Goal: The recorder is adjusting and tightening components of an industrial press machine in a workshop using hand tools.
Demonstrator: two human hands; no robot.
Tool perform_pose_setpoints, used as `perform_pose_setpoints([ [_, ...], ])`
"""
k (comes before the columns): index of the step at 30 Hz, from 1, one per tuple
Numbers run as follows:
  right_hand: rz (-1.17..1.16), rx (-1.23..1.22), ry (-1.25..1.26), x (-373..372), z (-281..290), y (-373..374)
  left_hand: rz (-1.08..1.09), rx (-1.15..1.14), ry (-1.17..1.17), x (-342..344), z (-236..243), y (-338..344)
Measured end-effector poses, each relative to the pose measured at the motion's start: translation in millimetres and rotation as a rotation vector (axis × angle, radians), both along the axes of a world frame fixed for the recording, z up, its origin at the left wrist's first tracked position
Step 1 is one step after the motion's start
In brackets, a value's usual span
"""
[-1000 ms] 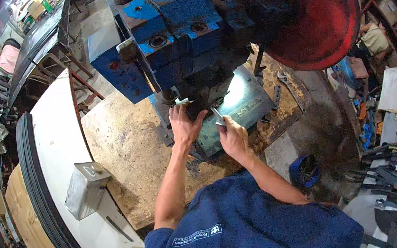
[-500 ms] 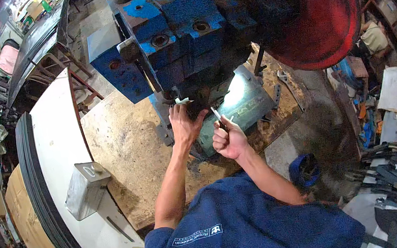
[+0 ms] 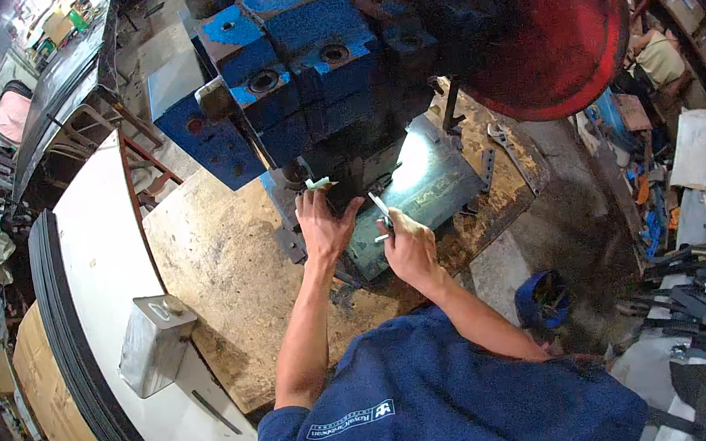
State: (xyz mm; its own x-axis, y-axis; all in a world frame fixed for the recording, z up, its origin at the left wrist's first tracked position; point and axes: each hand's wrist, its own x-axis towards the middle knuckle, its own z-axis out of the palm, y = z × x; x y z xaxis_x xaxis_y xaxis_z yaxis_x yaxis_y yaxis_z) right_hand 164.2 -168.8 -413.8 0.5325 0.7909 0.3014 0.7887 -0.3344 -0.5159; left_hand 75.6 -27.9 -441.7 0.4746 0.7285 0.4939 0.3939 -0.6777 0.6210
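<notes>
My left hand (image 3: 323,228) reaches under the head of a blue press (image 3: 298,44). Its fingers are stretched and rest at a small pale green-white piece (image 3: 320,184), with the thumb spread away to the right. Close beside it, my right hand (image 3: 413,253) is closed around a thin tool with whitish ends (image 3: 380,206). One end points up toward the press opening and another sticks out left of the fingers; the tool's exact kind is unclear. Below the press lies a greenish-grey metal plate (image 3: 440,180), brightly lit in one spot. The dark space under the press head hides detail.
A large red flywheel (image 3: 549,32) is at the upper right. An adjustable wrench (image 3: 509,150) lies on the worn worktable (image 3: 207,237). At left, a metal container (image 3: 154,343) stands on a white board (image 3: 103,240). A blue round object (image 3: 542,299) sits lower right.
My right hand has turned over, its back now facing up, and the tool in it has swung slightly left. My left hand stays at the pale piece. The view has shifted slightly.
</notes>
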Motion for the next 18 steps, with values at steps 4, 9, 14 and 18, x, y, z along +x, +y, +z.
perform_pose_setpoints([
  [4,0.051,-0.035,-0.054,3,-2,-1,-0.006,-0.003,-0.009,0,-2,2],
  [9,0.100,0.049,-0.053,1,-8,1,-0.003,0.003,0.002,0,-1,1],
  [14,0.181,0.182,-0.062,6,-25,3,-0.009,0.020,-0.005,0,0,-1],
  [18,0.327,0.384,-0.156,12,-43,-1,-0.016,0.040,0.006,-1,2,-2],
])
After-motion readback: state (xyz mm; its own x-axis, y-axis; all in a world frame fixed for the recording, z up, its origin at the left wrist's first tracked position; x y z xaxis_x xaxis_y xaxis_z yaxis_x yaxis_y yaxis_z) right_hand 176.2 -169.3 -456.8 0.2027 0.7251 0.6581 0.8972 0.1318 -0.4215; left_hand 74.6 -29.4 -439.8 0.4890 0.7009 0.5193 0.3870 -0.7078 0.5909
